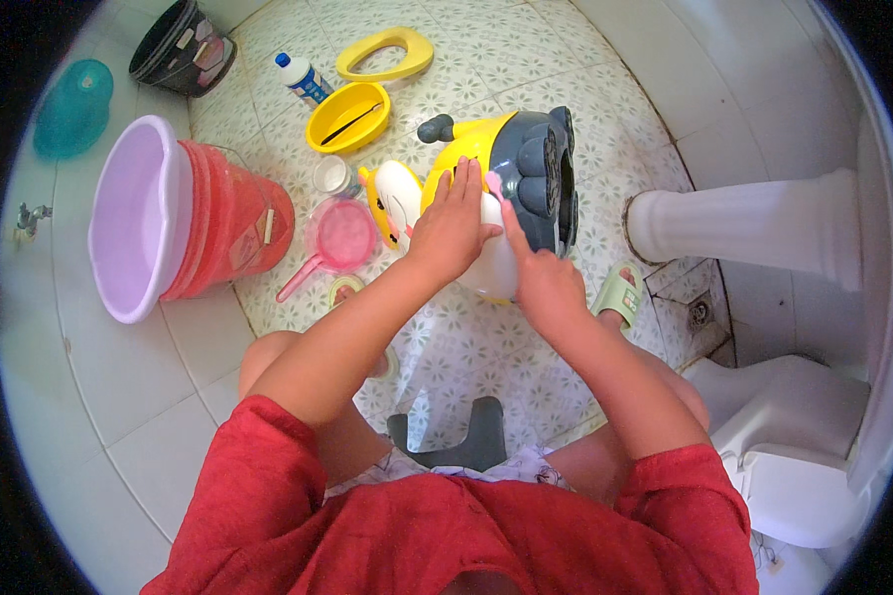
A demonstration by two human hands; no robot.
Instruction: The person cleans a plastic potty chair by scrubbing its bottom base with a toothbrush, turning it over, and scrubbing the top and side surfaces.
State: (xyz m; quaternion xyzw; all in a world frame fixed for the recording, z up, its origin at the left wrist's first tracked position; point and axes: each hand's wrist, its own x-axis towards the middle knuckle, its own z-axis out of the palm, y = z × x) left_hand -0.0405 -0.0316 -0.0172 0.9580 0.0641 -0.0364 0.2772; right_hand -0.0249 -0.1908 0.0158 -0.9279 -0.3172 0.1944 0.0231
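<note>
We see a tiled floor (526, 64) printed with grey-green, flower-like motifs on a pale ground, its joints darkened in places, with a round drain (700, 313) set into it near the right side. Around us stand pale, glossy tiled walls, the left wall (99, 387) bearing a metal tap (33, 220) and the right wall (700, 89) rising behind a white pedestal (754, 223) and a white toilet (804, 491). Soft, cool light fills the room, and we notice a brighter patch (445, 362) on the floor near the centre.
</note>
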